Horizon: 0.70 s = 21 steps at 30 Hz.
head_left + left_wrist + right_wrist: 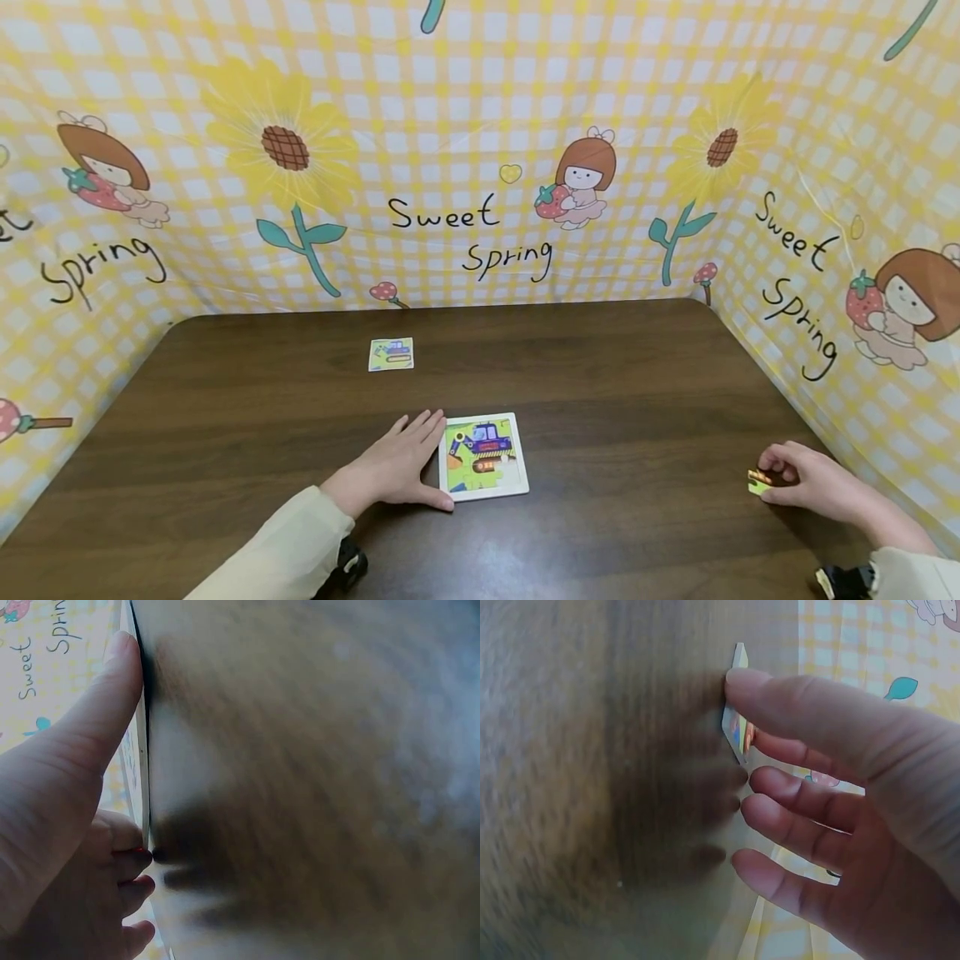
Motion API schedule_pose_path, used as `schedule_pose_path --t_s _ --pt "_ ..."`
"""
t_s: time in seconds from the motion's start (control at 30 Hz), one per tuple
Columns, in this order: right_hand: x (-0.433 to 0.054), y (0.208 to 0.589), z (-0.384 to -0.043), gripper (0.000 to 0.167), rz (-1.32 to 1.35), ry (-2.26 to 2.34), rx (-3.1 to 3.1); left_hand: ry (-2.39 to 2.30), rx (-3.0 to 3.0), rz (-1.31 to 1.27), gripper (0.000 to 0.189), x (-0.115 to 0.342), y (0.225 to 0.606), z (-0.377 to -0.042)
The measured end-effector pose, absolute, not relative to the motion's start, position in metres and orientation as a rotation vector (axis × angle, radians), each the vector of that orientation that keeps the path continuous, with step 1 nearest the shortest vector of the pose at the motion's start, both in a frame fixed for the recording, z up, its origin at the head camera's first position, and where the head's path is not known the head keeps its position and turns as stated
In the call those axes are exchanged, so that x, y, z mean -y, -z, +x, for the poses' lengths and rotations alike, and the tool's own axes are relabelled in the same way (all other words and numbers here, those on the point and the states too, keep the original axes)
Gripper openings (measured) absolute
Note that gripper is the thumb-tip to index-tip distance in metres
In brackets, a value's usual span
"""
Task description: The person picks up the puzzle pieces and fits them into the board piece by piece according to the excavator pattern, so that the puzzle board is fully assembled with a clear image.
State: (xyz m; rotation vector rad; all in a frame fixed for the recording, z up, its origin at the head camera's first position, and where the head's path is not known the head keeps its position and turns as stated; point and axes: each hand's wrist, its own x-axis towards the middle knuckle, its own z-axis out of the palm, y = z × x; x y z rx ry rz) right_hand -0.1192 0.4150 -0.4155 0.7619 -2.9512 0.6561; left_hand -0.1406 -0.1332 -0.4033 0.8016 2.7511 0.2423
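Observation:
A white-framed jigsaw puzzle tray [522,482] lies on the table, its picture a purple excavator on green. Part of the lower right of the picture is bare white. My left hand [401,462] rests along the tray's left side, fingers straight and the thumb at the lower left corner. In the left wrist view the thumb [112,697] lies against the tray's thin edge [142,742]. Far to the right, my right hand [806,479] pinches a small green and orange puzzle piece [757,485] between thumb and finger, at the table surface. The thumb partly hides this puzzle piece [739,739] in the right wrist view.
A small square picture card [391,354] showing an excavator lies farther back on the brown wooden table [600,375]. Yellow checked cloth [450,125] with printed figures encloses the table at the back and both sides.

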Motion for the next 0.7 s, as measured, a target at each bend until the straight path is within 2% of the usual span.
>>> schedule_pose_path --t_s 0.2,0.4,0.7 --pt "-0.406 0.412 -0.125 0.031 0.772 -0.710 2.947 -0.255 -2.743 0.814 0.110 0.133 0.402 -0.141" --pt "-0.377 0.401 -0.134 0.028 0.792 -0.850 2.990 -0.263 -2.738 0.809 0.110 0.134 0.402 -0.140" --pt "-0.314 0.386 -0.153 0.025 1.086 -0.968 2.914 -0.241 -2.749 0.807 0.110 0.134 0.404 -0.141"
